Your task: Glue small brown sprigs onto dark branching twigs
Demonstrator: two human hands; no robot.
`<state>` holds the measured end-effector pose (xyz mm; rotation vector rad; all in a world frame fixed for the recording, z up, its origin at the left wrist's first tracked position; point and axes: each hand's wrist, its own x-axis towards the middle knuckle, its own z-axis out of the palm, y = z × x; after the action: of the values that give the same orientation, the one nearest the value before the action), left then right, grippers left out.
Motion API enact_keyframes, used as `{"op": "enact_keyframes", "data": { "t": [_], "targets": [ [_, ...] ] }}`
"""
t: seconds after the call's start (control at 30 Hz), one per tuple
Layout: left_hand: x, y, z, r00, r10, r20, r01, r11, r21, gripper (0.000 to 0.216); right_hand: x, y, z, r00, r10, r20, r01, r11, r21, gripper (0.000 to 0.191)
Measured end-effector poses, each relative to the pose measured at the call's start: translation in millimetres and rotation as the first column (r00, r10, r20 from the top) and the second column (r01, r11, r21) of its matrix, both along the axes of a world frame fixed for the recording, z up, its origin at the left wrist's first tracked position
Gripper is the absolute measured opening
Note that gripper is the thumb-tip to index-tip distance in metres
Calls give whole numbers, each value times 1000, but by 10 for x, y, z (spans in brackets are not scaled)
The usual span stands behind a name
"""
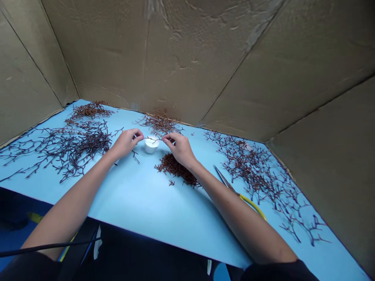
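Note:
Between my two hands a thin dark twig point(152, 139) is stretched level, just over a small white cup point(151, 145). My left hand point(128, 141) pinches its left end between thumb and fingers. At the other end, my right hand point(179, 146) pinches the twig in the same way. Whether the twig touches the cup's rim I cannot tell. Below my right hand lies a heap of short reddish-brown twig pieces point(175, 169), partly hidden by the wrist. A small loose twig point(135, 157) rests on the table by my left hand.
Dark branching twigs point(88, 146) spread over the table's left side. Brown piles lie at the back left point(89, 110) and back middle point(161, 121). Reddish twigs point(252, 168) cover the right, beside yellow-handled scissors point(240, 195) partly behind my forearm. Cardboard walls point(175, 58) enclose the blue table point(131, 207).

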<state>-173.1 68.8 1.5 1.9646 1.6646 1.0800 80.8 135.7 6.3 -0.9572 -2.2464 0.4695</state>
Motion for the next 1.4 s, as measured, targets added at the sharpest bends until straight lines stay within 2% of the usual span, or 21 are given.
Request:
{"op": "enact_keyframes", "data": {
  "t": [0.23, 0.37, 0.47, 0.57, 0.73, 0.93, 1.0, 1.17, 1.4],
  "targets": [
    [18, 33, -28, 999, 4, 52, -3, 1000, -27, 21, -3, 32, -53, 999, -19, -33, 17, 999, -43, 14],
    [34, 44, -37, 997, 10, 80, -8, 1000, -30, 20, -25, 76, -80, 998, -12, -55, 6, 994, -105, 21],
    [48, 35, -21, 997, 19, 72, -17, 999, -28, 20, -54, 99, -49, 998, 7, -70, -16, 992, -126, 30],
    [51, 23, 7, 998, 40, 46, -39, 999, -11, 18, -78, 96, 44, 998, 15, -63, -21, 996, -89, 31],
    [57, 11, 48, 998, 63, 2, -63, 998, 20, 17, -141, 78, 247, 997, 69, 23, -68, 998, -8, 18],
    [76, 1, 55, 997, 73, -26, -72, 997, 41, 17, -252, 53, 409, 941, 54, 334, -108, 983, 145, 25],
    [73, 4, 47, 997, 77, -33, -75, 996, 46, 18, -282, 43, 439, 919, 45, 391, -119, 979, 168, 25],
    [59, 18, 23, 996, 73, -53, -71, 996, 47, 18, -334, 33, 466, 895, 41, 445, -131, 976, 173, 25],
    [62, 20, 18, 995, 78, -60, -75, 996, 50, 17, -344, 44, 436, 901, 55, 431, -138, 977, 164, 26]
  ]
}}
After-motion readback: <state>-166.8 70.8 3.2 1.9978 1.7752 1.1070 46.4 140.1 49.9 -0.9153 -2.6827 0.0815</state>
